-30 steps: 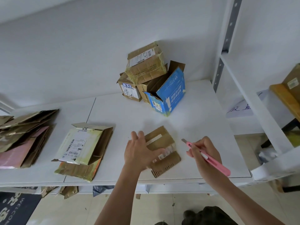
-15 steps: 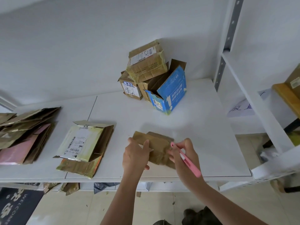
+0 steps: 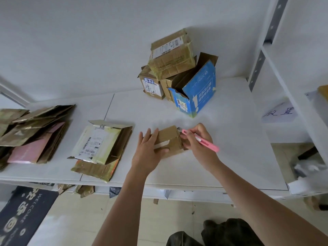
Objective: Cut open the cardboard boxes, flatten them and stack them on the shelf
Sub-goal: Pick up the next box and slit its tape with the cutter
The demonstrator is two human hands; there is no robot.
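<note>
Small brown box (image 3: 169,141) sits on the white shelf (image 3: 221,139), right between both hands. Left hand (image 3: 148,150) wraps its near-left side, fingers over the top, thumb on the front. Right hand (image 3: 197,142) grips a pink cutter (image 3: 201,140), its tip touching the box's upper right corner.

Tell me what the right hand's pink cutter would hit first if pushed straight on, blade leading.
Likely the small brown cardboard box that the left hand holds; the pink cutter in the right hand points at its upper right edge.
</note>
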